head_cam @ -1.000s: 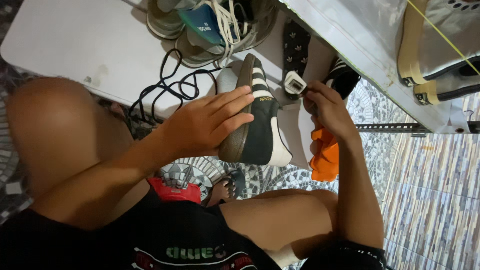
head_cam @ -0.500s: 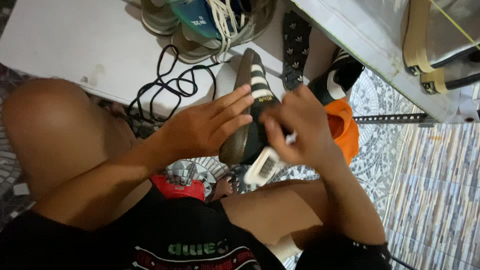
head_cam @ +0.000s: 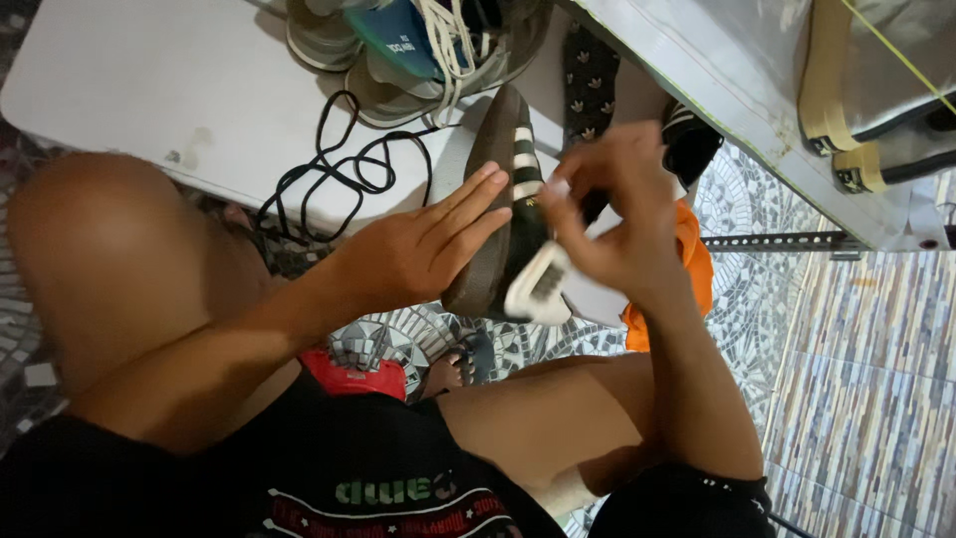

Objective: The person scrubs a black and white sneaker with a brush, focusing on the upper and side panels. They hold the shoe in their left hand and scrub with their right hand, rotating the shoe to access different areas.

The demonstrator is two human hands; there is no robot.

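Steadying the dark striped shoe (head_cam: 503, 214) at the white table's (head_cam: 149, 90) near edge with my flat, open left hand (head_cam: 423, 249), my right hand (head_cam: 612, 214) pinches a small white brush (head_cam: 538, 284) beside its light, stiff sole, best gripped mid-body.

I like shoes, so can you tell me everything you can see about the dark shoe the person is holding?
The dark shoe is black or dark brown with white stripes on its side and a white sole edge. It looks like soft suede. It stands tilted on the white table's edge, toe pointing away. The left hand lies flat against its side; the right hand holds a small white brush at its heel.
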